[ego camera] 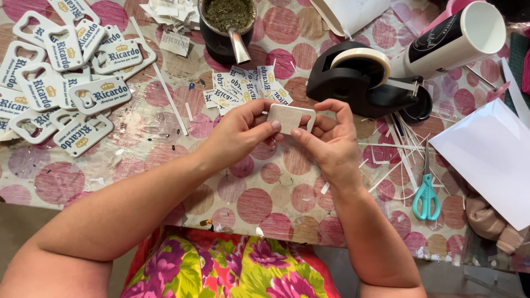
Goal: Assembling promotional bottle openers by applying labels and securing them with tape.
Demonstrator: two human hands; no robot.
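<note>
A pile of finished white bottle openers (61, 72) with printed labels is seen at the far left of the dotted tablecloth (259, 198). The left hand (237, 135) is brought in from the lower left, its thumb and fingers pinched on the left edge of a blank white bottle opener (288, 117). The piece is held above the table centre, plain side up, flat and rounded. Its right edge is gripped by the right hand (331, 140), fingers curled. Further right lie a black tape dispenser (359, 77) and turquoise scissors (427, 193).
</note>
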